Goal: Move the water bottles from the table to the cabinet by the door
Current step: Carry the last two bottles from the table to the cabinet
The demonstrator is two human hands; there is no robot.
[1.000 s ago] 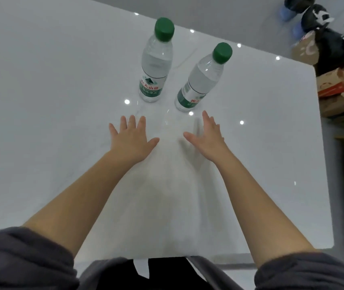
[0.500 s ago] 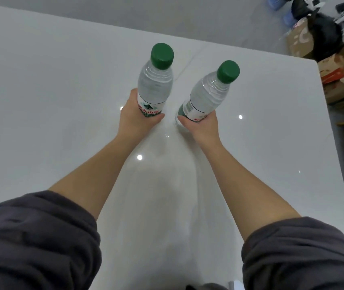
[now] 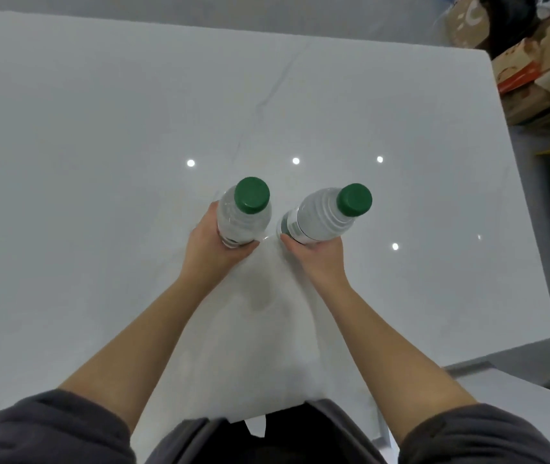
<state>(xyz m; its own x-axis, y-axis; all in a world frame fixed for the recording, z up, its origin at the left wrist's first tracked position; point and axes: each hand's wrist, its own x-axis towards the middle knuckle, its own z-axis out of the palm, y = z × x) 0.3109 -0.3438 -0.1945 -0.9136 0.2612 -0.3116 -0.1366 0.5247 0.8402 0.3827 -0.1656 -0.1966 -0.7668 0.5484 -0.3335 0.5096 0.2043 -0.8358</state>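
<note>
Two water bottles, two green caps, two hands. The left hand (image 3: 213,249) reaches forward on a bare forearm out of a pushed-up dark grey sleeve (image 3: 49,430), with its fingers and thumb wrapped round the lower body of the left bottle (image 3: 243,217), which stands nearly upright with its cap (image 3: 252,195) towards the camera. Its label is hidden by the hand. Just beside it, the right hand (image 3: 317,259) grips the right bottle (image 3: 320,216) from below in the same way. That bottle tilts to the right and shows a green and white label band, the writing too small to read. Both bottles are over the white table (image 3: 99,128); whether their bases touch it cannot be told. Far right of the right hand lie several cardboard boxes (image 3: 534,61).
</note>
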